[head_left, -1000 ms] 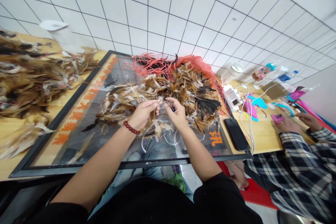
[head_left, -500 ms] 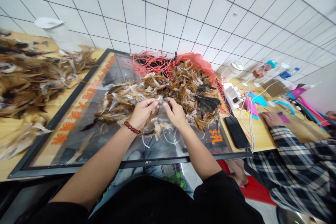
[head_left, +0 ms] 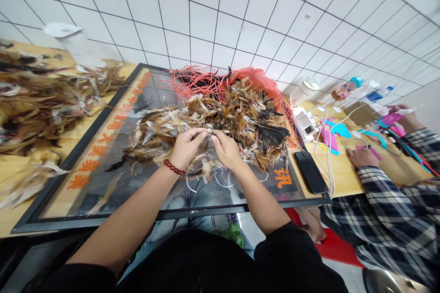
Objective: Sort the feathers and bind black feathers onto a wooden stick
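Observation:
My left hand [head_left: 188, 146], with a dark red bead bracelet at the wrist, is pinched closed over the front of a pile of brown, white and black feathers [head_left: 237, 114]. Close beside it, my right hand [head_left: 225, 147] is closed too, fingertips nearly meeting the left ones. Whatever small item lies between the fingers is too small to name. Thin white rings or strips [head_left: 223, 178] lie below the hands on a black-framed glass panel [head_left: 137, 194] with orange characters.
Red strings [head_left: 202, 83] and a red plastic bag [head_left: 257, 80] lie behind the pile. More feathers [head_left: 44, 105] cover the left table. At right are a phone [head_left: 311, 172], white cables, coloured pieces and another person's hands [head_left: 362, 156] in plaid sleeves.
My right hand has drawn slightly left and its fingers have closed in near the left ones. The other person's far hand has moved into view, at the pink material.

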Motion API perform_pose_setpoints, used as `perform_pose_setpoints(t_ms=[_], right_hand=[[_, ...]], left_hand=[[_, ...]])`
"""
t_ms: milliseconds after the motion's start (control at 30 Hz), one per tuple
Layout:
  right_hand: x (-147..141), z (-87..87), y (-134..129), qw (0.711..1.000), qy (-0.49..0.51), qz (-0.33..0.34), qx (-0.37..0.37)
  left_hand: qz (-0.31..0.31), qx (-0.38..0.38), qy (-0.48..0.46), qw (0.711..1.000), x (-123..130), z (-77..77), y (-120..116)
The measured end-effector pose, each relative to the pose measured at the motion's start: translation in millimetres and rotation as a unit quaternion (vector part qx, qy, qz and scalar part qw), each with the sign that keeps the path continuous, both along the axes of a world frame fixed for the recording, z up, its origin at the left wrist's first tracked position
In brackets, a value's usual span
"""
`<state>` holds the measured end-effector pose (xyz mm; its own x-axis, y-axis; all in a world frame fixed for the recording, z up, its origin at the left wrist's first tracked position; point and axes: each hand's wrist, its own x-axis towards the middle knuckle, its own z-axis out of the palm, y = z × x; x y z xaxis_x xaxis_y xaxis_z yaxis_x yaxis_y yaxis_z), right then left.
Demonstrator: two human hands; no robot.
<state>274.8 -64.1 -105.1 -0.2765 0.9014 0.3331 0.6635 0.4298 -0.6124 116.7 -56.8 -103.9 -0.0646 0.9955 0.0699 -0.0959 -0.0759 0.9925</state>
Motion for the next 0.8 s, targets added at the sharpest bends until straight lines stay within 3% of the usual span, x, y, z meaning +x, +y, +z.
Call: perform_pose_setpoints(t_ms=[433, 567, 800], right_hand=[[-0.4, -5.1, 3.6, 0.995, 0.095, 0.024, 0.001], [-0.7, -4.0, 3.6, 0.994, 0.108, 0.002, 0.007], [2.9, -1.7, 5.7, 0.981, 0.186, -0.059, -0.013]], left_hand=[[-0.034, 0.017, 0.042, 0.998, 2.0, 3.9, -2.7], [-0.047, -0.029, -0.002, 0.998, 3.6, 5.8, -4.1], [0.018, -0.082, -0.14, 0.987, -3.5, 11.6, 0.9]])
